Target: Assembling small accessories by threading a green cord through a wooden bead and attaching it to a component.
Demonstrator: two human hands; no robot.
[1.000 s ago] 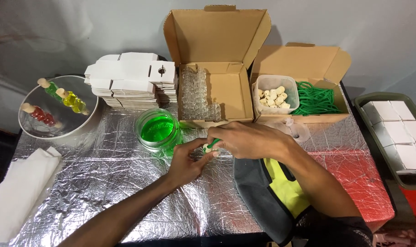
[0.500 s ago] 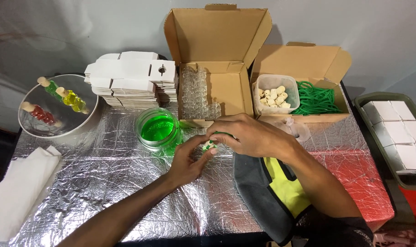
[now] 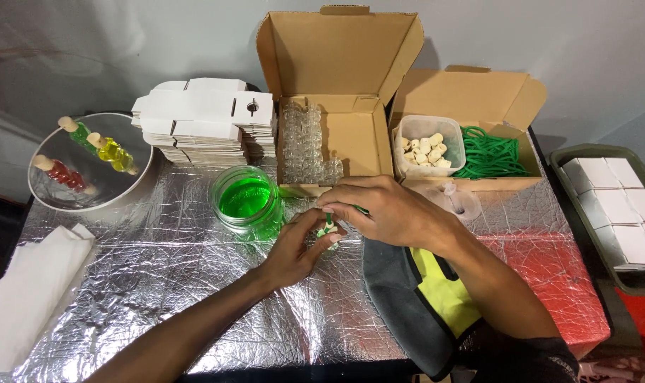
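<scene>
My left hand (image 3: 294,248) pinches a small bottle (image 3: 328,230) over the foil-covered table (image 3: 159,284), just beside the jar of green liquid (image 3: 247,201). My right hand (image 3: 386,213) closes fingertips on the green cord (image 3: 329,216) at the bottle's top. Open box of empty bottles (image 3: 308,145) sits just behind.

Grey wall (image 3: 124,42), foil-covered table (image 3: 159,284), soft even light
</scene>
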